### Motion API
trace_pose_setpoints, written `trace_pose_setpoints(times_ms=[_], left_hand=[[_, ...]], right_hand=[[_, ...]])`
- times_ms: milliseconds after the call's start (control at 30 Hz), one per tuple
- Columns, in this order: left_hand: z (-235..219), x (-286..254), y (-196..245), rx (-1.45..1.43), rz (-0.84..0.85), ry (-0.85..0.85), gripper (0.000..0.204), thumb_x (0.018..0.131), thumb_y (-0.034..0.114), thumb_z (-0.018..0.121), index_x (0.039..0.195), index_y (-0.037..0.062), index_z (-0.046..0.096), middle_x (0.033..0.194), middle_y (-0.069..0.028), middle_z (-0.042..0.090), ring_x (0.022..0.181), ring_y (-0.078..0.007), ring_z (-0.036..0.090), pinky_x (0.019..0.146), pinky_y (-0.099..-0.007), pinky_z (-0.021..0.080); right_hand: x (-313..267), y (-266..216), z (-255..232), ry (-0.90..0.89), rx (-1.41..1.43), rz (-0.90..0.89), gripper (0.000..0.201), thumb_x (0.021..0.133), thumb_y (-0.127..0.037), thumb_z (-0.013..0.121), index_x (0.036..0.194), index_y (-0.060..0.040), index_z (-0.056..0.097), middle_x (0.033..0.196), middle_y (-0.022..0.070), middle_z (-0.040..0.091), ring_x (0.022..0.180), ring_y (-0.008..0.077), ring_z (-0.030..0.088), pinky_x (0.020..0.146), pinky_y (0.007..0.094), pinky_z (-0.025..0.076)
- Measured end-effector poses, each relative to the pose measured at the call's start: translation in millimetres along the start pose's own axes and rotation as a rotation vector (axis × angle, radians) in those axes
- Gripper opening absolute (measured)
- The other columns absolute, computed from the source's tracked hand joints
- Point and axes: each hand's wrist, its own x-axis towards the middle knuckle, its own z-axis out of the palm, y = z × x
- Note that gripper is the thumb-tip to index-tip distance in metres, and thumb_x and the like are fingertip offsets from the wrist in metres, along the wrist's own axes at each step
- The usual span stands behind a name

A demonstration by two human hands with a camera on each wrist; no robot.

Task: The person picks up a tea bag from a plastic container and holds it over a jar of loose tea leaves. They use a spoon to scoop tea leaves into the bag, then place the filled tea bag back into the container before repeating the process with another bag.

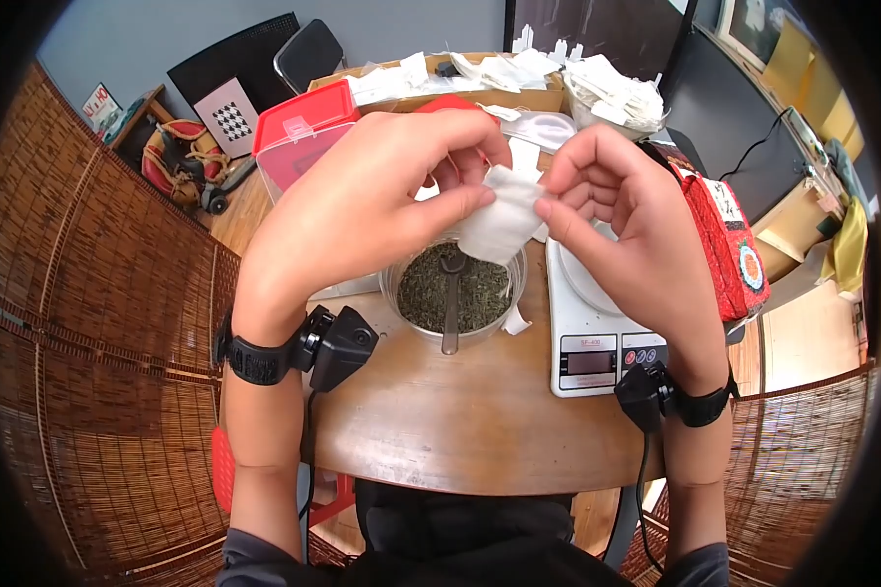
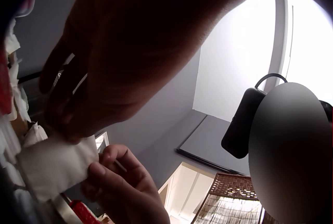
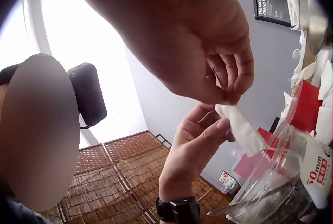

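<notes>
A small white pouch (image 1: 502,217) hangs between both hands above a clear bowl of dark dried leaves (image 1: 423,289). My left hand (image 1: 372,201) pinches its upper left corner between thumb and fingers; my right hand (image 1: 636,220) pinches the right edge. In the left wrist view the pouch (image 2: 54,165) looks flat, with both hands at its edges. The right wrist view shows the pouch (image 3: 242,130) nearly edge-on. A dark spoon (image 1: 451,313) rests in the leaves, its handle over the bowl's near rim.
A white digital scale (image 1: 589,364) stands right of the bowl, beside a red patterned bag (image 1: 719,245). Behind are a clear box with a red lid (image 1: 305,115), a cardboard box (image 1: 543,101) with white pouches, and a bowl heaped with more pouches (image 1: 612,93).
</notes>
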Motion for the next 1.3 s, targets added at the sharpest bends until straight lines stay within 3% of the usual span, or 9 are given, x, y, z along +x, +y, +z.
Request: trace_pose_setpoints(times_ms=[133, 300, 400, 600, 733, 833, 933, 1067, 1300], left_hand=[[-7, -2, 3, -0.052, -0.106, 0.05, 0.023, 0.094, 0.009, 0.071, 0.115, 0.0004, 0.067, 0.091, -0.0036, 0.069, 0.083, -0.0092, 0.063, 0.073, -0.0255, 0.051], [-23, -9, -4, 0.037, -0.262, 0.052, 0.02, 0.097, 0.012, 0.068, 0.113, 0.0003, 0.068, 0.087, -0.0022, 0.068, 0.079, -0.008, 0.061, 0.067, -0.0234, 0.048], [-30, -12, -11, 0.119, -0.258, 0.068, 0.018, 0.097, 0.012, 0.067, 0.11, -0.0005, 0.068, 0.085, -0.0033, 0.067, 0.076, -0.0091, 0.06, 0.066, -0.0243, 0.047], [-36, -23, -27, 0.258, -0.464, -0.074, 0.015, 0.096, 0.009, 0.062, 0.106, -0.0005, 0.068, 0.086, -0.0072, 0.069, 0.077, -0.0133, 0.064, 0.069, -0.0287, 0.051], [-36, -27, -38, 0.263, -0.487, -0.163, 0.015, 0.094, 0.008, 0.063, 0.106, -0.0001, 0.069, 0.09, -0.0093, 0.072, 0.082, -0.0174, 0.067, 0.073, -0.0317, 0.053], [-36, -31, -43, 0.298, -0.541, -0.235, 0.017, 0.092, 0.007, 0.064, 0.106, 0.0005, 0.069, 0.094, -0.0111, 0.073, 0.087, -0.0215, 0.069, 0.077, -0.034, 0.055], [-36, -37, -54, 0.361, -0.603, -0.325, 0.019, 0.089, 0.008, 0.067, 0.107, 0.0017, 0.07, 0.097, -0.0122, 0.074, 0.091, -0.0247, 0.07, 0.08, -0.0363, 0.056], [-36, -33, -53, 0.396, -0.687, -0.411, 0.028, 0.082, 0.01, 0.075, 0.109, 0.0046, 0.071, 0.102, -0.0115, 0.073, 0.095, -0.0259, 0.071, 0.082, -0.038, 0.057], [-23, -37, -57, 0.452, -0.719, -0.337, 0.039, 0.066, 0.01, 0.083, 0.102, 0.0059, 0.069, 0.103, -0.0157, 0.072, 0.096, -0.0343, 0.071, 0.079, -0.0426, 0.056]], right_hand=[[2, 6, -7, 0.043, 0.11, 0.051, 0.006, 0.097, 0.002, 0.065, 0.097, 0.0006, 0.059, 0.096, -0.0001, 0.062, 0.085, 0.0039, 0.06, 0.077, 0.0202, 0.052], [8, 14, -16, 0.118, -0.173, 0.071, 0.025, 0.097, 0.002, 0.062, 0.121, 0.0083, 0.064, 0.109, 0.0067, 0.07, 0.094, 0.0068, 0.067, 0.082, 0.0207, 0.054], [9, 26, -7, 0.269, -0.084, 0.012, 0.031, 0.092, -0.001, 0.064, 0.12, 0.0101, 0.068, 0.1, 0.013, 0.076, 0.086, 0.0127, 0.071, 0.08, 0.0253, 0.056], [11, 26, -7, 0.072, 0.019, 0.31, 0.046, 0.097, -0.001, 0.062, 0.14, 0.0122, 0.052, 0.11, 0.0139, 0.073, 0.099, 0.0125, 0.071, 0.088, 0.0233, 0.056], [12, 34, -5, 0.015, 0.179, 0.293, 0.049, 0.097, -0.002, 0.061, 0.142, 0.0139, 0.049, 0.121, 0.0176, 0.069, 0.097, 0.0144, 0.071, 0.088, 0.0246, 0.057], [9, 35, 0, 0.071, 0.329, 0.339, 0.049, 0.097, -0.003, 0.062, 0.143, 0.0101, 0.05, 0.125, 0.0187, 0.065, 0.091, 0.015, 0.071, 0.078, 0.0264, 0.06], [2, 19, -3, -0.042, -0.006, 0.469, 0.049, 0.096, -0.009, 0.063, 0.139, 0.0096, 0.05, 0.123, 0.0206, 0.061, 0.075, 0.0166, 0.073, 0.058, 0.0297, 0.059], [1, 6, -4, -0.034, -0.087, 0.452, 0.038, 0.095, -0.013, 0.066, 0.128, 0.0047, 0.058, 0.099, 0.0061, 0.066, 0.065, 0.0088, 0.065, 0.055, 0.027, 0.05], [3, 13, -6, -0.066, -0.143, 0.376, 0.032, 0.095, -0.015, 0.068, 0.122, 0.0026, 0.064, 0.095, 0.0034, 0.067, 0.062, 0.0038, 0.056, 0.057, 0.0238, 0.045]])
